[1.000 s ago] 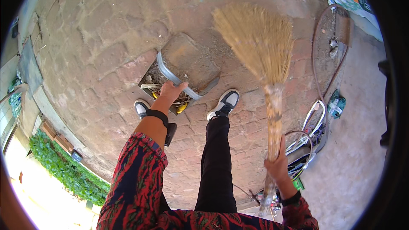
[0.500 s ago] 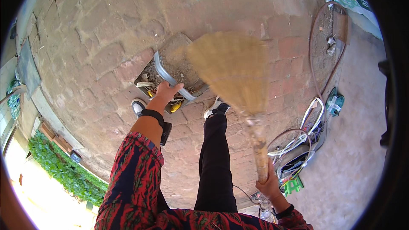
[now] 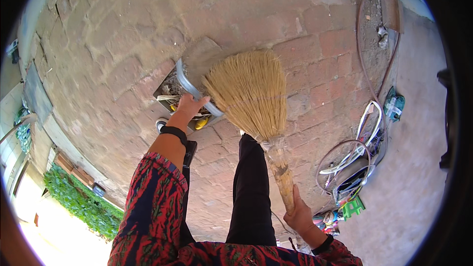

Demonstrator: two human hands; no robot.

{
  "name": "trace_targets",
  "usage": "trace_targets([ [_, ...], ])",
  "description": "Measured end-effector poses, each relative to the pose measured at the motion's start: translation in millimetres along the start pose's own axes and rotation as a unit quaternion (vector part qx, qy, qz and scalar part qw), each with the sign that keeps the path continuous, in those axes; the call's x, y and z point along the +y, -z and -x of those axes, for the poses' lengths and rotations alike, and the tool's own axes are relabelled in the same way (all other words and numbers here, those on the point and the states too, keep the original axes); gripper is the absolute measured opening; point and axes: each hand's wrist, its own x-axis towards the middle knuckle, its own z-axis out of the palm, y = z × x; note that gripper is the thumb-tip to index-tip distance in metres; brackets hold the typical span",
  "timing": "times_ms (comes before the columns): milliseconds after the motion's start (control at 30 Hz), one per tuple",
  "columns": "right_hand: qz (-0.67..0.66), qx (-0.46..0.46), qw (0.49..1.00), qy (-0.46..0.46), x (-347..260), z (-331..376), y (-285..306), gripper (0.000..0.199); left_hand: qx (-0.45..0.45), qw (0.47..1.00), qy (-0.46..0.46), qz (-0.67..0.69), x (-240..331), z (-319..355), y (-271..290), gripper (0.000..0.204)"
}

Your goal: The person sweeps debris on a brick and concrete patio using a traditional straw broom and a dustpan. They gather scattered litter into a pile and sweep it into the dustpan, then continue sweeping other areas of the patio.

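My right hand (image 3: pixel 300 219) is closed around the wooden handle of a straw broom (image 3: pixel 251 91). Its fanned bristles rest over the near-right part of a metal dustpan (image 3: pixel 202 51). My left hand (image 3: pixel 191 105) grips the dustpan's curved silver handle (image 3: pixel 187 83). Dirt and litter (image 3: pixel 171 86) lie in the back of the pan, together with a yellow piece (image 3: pixel 201 123), perhaps a peel, by my wrist. The broom hides the pan's right edge and most of my right shoe.
Uneven brick paving (image 3: pixel 123 69) surrounds my feet. At right, a brown hose (image 3: pixel 362 44) runs down to a heap of white tubing and cables (image 3: pixel 352 160) beside a green plastic stool (image 3: pixel 353 208). Green plants (image 3: pixel 79 204) grow at lower left beyond a curb.
The broom has swung left and down from the paving onto the dustpan's edge, and its bristles are no longer blurred. My left hand keeps its grip on the dustpan handle.
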Motion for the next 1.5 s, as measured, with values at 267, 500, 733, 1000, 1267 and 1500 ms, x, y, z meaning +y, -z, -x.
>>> trace_targets([
  [267,-0.048,0.092,0.994,0.013,24.5,21.1,20.6,0.08,0.0,0.997,-0.063,-0.043,-6.2,-3.1,3.7,0.045],
  [500,-0.072,0.238,0.967,0.051,15.8,-21.6,53.7,0.079,-0.021,0.998,-0.023,0.047,-6.6,7.8,-4.5,0.052],
  [733,0.051,0.038,0.998,-0.012,7.3,-23.1,36.0,0.083,-0.004,0.998,0.021,0.061,-11.1,14.8,-18.3,0.055],
  [1000,-0.005,0.055,0.997,0.057,27.9,8.8,44.9,0.079,-0.049,0.996,-0.005,0.069,-28.8,21.7,-23.3,0.052],
  [1267,-0.045,0.201,0.966,0.154,-4.7,-26.4,94.5,0.08,-0.031,0.992,0.013,0.123,-32.6,54.0,-13.0,0.052],
  [1500,-0.036,0.223,0.958,0.179,-32.3,-81.7,138.1,0.08,0.034,0.977,0.082,0.196,-47.9,68.5,-22.3,0.055],
])
